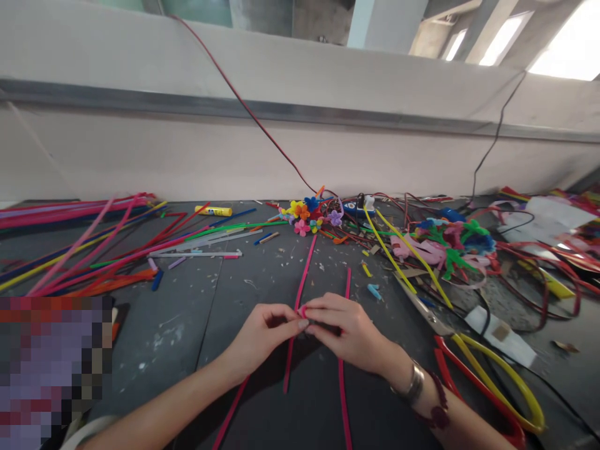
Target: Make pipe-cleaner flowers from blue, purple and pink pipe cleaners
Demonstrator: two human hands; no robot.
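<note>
Between the fingertips of both hands is a small curled piece of pink pipe cleaner [304,310]. My left hand [267,331] pinches it from the left, thumb and index finger pressed together. From the right, my right hand [347,328] closes its fingertips on the same piece. Long pink pipe cleaners lie on the dark table under and beside the hands; one straight pink stem [345,400] runs below my right hand. Another pink stem [229,415] passes beneath my left forearm. Whether any of these join the held piece, I cannot tell.
Scissors [504,390] with red and yellow handles lie at the right. Small colourful flowers [302,215] stand at the back, near a yellow glue stick [213,211]. Bundled pipe cleaners [135,250] spread at the left. Cables and fuzzy coloured pieces [462,244] clutter the right.
</note>
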